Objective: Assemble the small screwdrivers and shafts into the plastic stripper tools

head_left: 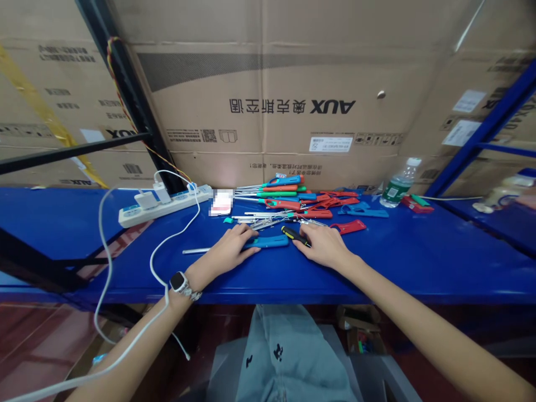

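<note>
On the blue shelf, my left hand (pixel 238 245) is closed round a blue lighter (pixel 270 242) with a long metal tube that points left. My right hand (pixel 322 243) grips a black and yellow screwdriver (pixel 295 235), its yellow-edged end toward the left hand. Just behind both hands lie loose metal tubes (pixel 262 221) and small parts. Farther back is a pile of assembled lighters in blue, green and red (pixel 282 205). Red casing halves (pixel 348 226) and blue casing pieces (pixel 363 210) lie to the right of the pile.
A white power strip (pixel 173 205) with plugs sits at the back left; its white cable (pixel 157 251) crosses my left forearm. A water bottle (pixel 400 183) and a red box (pixel 417 205) stand at the back right. Cardboard (pixel 293 67) rises behind, between metal posts (pixel 129 84).
</note>
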The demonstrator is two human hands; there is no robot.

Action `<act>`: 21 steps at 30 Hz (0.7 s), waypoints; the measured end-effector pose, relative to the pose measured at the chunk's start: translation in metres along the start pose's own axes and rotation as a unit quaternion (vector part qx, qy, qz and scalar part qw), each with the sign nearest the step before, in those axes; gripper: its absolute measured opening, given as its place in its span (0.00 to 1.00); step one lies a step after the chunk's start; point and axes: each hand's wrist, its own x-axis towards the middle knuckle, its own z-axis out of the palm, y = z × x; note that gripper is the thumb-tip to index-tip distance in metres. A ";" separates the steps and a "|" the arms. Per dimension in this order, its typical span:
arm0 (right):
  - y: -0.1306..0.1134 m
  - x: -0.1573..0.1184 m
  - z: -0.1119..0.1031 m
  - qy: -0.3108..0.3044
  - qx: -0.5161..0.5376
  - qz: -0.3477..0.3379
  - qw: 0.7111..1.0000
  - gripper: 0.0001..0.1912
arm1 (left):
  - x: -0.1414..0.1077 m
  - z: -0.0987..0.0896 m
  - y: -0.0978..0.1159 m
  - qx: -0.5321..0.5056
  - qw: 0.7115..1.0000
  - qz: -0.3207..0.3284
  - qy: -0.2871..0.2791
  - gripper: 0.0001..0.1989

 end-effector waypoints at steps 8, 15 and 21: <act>-0.003 0.006 -0.013 0.071 0.090 -0.147 0.982 0.22 | 0.003 -0.011 0.010 -0.063 0.998 0.010 0.019 0.16; 0.003 0.050 -0.015 0.009 0.049 -0.219 0.974 0.17 | 0.053 -0.020 0.014 -0.025 0.992 0.095 0.074 0.17; 0.050 0.094 -0.011 0.048 -0.033 -0.107 0.993 0.20 | 0.099 -0.021 -0.013 0.142 0.981 -0.001 0.130 0.21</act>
